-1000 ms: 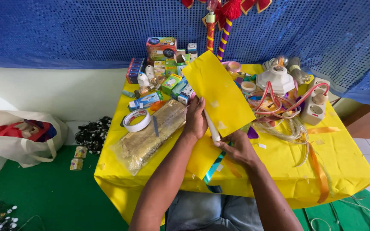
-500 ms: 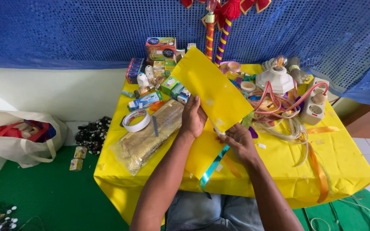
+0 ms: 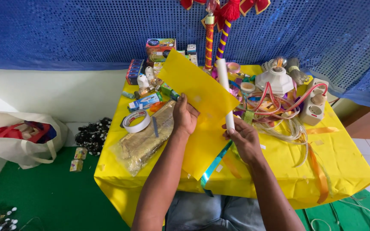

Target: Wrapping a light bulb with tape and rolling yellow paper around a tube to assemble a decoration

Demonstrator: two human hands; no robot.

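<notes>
My left hand grips the left edge of a yellow paper sheet held up above the table. My right hand holds the lower end of a white tube that stands nearly upright along the sheet's right edge. A teal ribbon hangs from under the sheet toward my lap. The table is covered in yellow paper.
A tape roll and a gold glitter bundle in plastic lie left of my hands. Small boxes, a white lamp socket, a power strip and tangled cables crowd the back and right. A cloth bag sits on the green floor.
The white tube has swung from lying under the sheet to standing upright at its right edge. The yellow sheet has shifted left, and both hands moved slightly left and up.
</notes>
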